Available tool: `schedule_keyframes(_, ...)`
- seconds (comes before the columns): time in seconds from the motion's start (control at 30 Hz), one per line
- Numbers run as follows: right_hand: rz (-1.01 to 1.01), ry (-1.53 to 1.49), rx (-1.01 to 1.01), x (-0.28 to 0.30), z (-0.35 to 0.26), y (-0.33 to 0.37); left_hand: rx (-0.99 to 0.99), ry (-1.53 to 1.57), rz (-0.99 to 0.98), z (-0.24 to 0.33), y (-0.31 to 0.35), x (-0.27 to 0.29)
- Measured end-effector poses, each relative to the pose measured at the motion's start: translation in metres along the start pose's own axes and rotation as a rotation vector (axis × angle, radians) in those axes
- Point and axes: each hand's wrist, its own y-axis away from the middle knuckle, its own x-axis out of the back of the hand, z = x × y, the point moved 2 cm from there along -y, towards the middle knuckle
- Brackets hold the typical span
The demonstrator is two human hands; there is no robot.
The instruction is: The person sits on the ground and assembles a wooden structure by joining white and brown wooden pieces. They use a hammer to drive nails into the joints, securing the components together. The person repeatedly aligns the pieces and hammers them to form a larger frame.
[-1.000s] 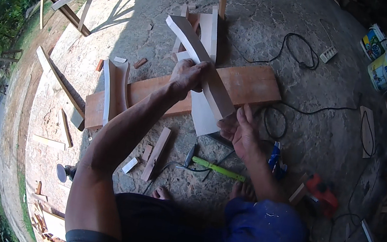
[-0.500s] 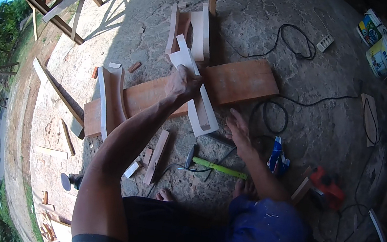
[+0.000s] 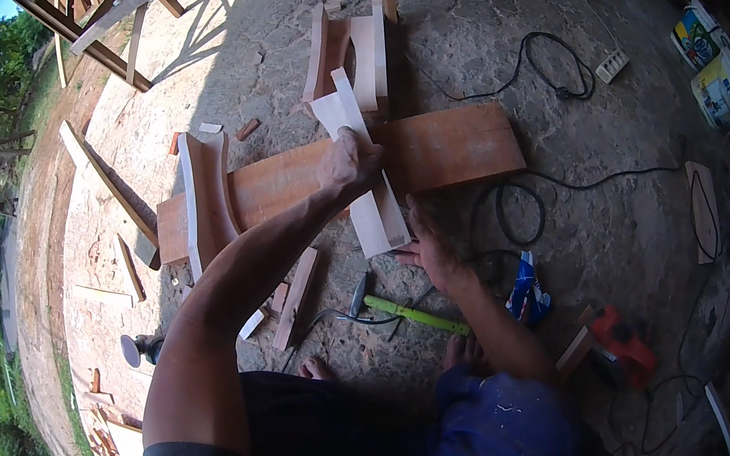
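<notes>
Head view: gripping pale wooden workpiece round its middle with left hand, slanted across reddish plank; can't tell whether resting on it or just above. Since half a second ago, brought right hand in to the near end, fingers spread, contact unclear. Likely allows two-handed steadying.

We see a rough concrete floor bearing a broad brown plank, across whose left end lies a curved wooden frame; whether the pale wooden piece crossing its middle rests there, we cannot tell. On the floor we also note a green-handled hammer, a narrow offcut, a blue-and-white packet and a red power tool.
</notes>
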Motion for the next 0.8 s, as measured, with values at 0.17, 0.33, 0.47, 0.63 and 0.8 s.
schedule_keyframes(0.17, -0.033, 0.064, -0.04, -0.002, -0.013, 0.001, 0.008, -0.024, 0.005, 0.001, 0.0, -0.001)
schedule_keyframes(0.33, -0.019, 0.106, -0.058, -0.001, -0.019, -0.006, 0.013, -0.023, 0.003, 0.003, -0.003, -0.003)
schedule_keyframes(0.47, -0.053, 0.106, -0.066, -0.002, -0.021, -0.01, 0.03, 0.017, -0.002, -0.003, -0.005, -0.005)
schedule_keyframes(0.63, -0.053, 0.115, -0.078, -0.006, -0.031, -0.01, 0.032, 0.02, -0.044, -0.008, -0.007, -0.009)
schedule_keyframes(0.8, -0.073, 0.075, 0.058, -0.004, -0.044, -0.019, 0.054, 0.036, -0.113, -0.003, -0.01, -0.018)
